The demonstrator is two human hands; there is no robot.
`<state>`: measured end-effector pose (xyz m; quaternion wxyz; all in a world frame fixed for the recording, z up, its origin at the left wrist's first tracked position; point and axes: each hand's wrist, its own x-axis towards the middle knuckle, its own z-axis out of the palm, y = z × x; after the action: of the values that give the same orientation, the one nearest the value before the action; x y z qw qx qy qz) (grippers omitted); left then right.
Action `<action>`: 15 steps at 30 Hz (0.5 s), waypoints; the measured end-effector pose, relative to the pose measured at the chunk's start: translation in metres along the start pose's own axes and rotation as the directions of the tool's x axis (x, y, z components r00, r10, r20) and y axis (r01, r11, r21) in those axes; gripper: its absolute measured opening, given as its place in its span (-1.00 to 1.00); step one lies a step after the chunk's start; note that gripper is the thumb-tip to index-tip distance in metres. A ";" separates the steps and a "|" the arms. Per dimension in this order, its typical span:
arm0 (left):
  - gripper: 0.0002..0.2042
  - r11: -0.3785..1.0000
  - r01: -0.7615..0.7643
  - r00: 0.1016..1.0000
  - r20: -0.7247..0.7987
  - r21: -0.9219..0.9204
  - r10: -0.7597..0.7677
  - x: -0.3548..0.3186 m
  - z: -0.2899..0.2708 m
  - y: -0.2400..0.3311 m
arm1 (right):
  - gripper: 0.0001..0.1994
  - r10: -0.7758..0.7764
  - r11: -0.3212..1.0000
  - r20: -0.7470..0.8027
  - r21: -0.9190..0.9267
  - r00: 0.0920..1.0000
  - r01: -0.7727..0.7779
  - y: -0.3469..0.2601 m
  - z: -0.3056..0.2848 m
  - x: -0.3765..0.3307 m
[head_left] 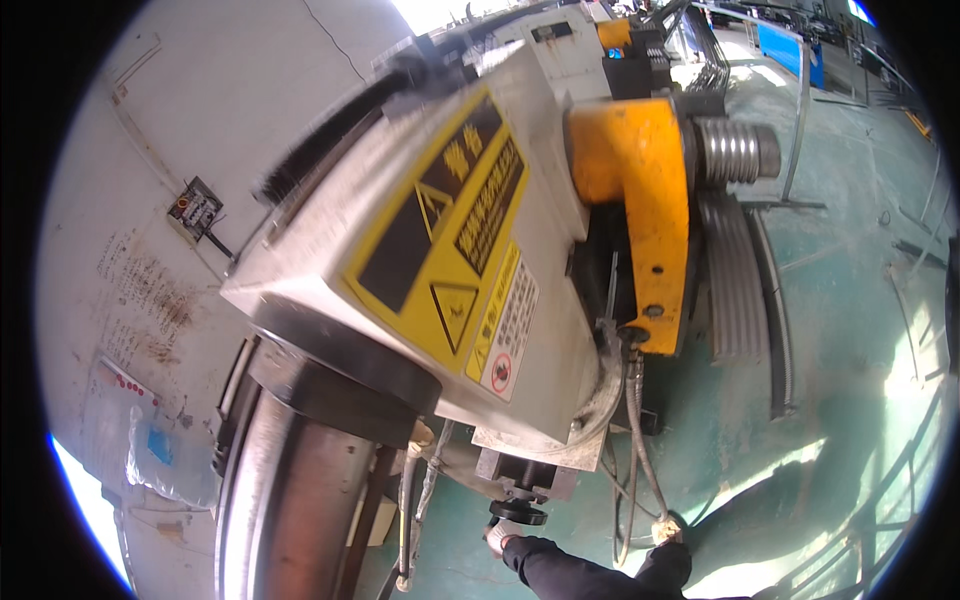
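My left hand (501,536), in a pale glove and dark sleeve, closes at the near edge of a small black handwheel (518,512). The wheel sits beneath the off-white housing (380,320) of a large machine. A second dark sleeve rises at the bottom, ending in a pale shape that looks like my gloved right hand (666,530). It is beside hanging cables (636,430); its fingers cannot be made out. Above, yellow warning labels (440,240) cover the housing's side, and an orange arm (655,220) juts out at its right.
A thick metal cylinder (290,490) stands at the lower left. Ribbed metal (740,152) projects beyond the orange arm, above grey corrugated strips (735,290). A control box (195,208) is near the stained wall. Metal rails (800,120) and a blue panel (790,55) stand far right on green floor.
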<state>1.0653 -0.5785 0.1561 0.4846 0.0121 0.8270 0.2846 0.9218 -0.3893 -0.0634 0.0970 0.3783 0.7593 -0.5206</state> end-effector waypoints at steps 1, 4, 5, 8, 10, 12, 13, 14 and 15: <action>-0.66 0.999 0.018 1.000 -0.017 -0.040 -0.019 -0.010 0.000 0.010 | -0.39 -0.085 0.988 0.074 -0.124 0.994 0.094 -0.001 -0.020 -0.007; -0.66 0.987 0.042 0.999 -0.022 -0.157 -0.046 -0.040 0.006 0.045 | -0.46 -0.194 0.979 0.137 -0.038 0.971 0.201 0.005 -0.101 -0.088; -0.66 0.981 0.059 0.998 -0.007 -0.183 -0.061 -0.054 0.011 0.058 | -0.45 -0.299 0.954 0.155 0.040 0.942 0.296 0.013 -0.138 -0.130; -0.69 0.989 -0.016 0.997 0.078 -0.144 0.027 -0.094 0.037 0.105 | -0.73 -0.432 0.899 0.067 0.115 0.899 0.423 0.005 -0.248 -0.253; -0.72 0.981 -0.192 0.977 0.094 -0.002 0.192 -0.114 0.052 0.146 | -0.80 -0.471 0.878 0.064 0.128 0.880 0.461 -0.019 -0.330 -0.312; -0.76 0.914 -0.226 0.928 0.210 -0.337 0.307 -0.140 0.072 0.187 | -0.72 -0.634 0.757 -0.121 0.106 0.764 0.645 -0.067 -0.404 -0.343; -0.77 0.845 -0.221 0.892 0.249 -0.487 0.377 -0.153 0.076 0.209 | -0.78 -0.661 0.699 -0.168 0.216 0.731 0.682 -0.083 -0.453 -0.360; -0.78 0.853 -0.356 0.868 0.203 -0.382 0.454 -0.165 0.071 0.229 | -0.85 -0.785 0.512 -0.341 0.114 0.518 0.851 -0.110 -0.490 -0.364; -0.81 0.807 -0.425 0.860 0.096 -0.409 0.501 -0.175 0.075 0.252 | -0.81 -0.875 0.372 -0.382 -0.133 0.299 0.919 -0.134 -0.534 -0.368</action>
<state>1.1544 -0.3847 0.3892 0.4736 0.1501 0.6761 0.5441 1.2190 -0.1257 0.4662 -0.3845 -0.0103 0.8118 -0.4392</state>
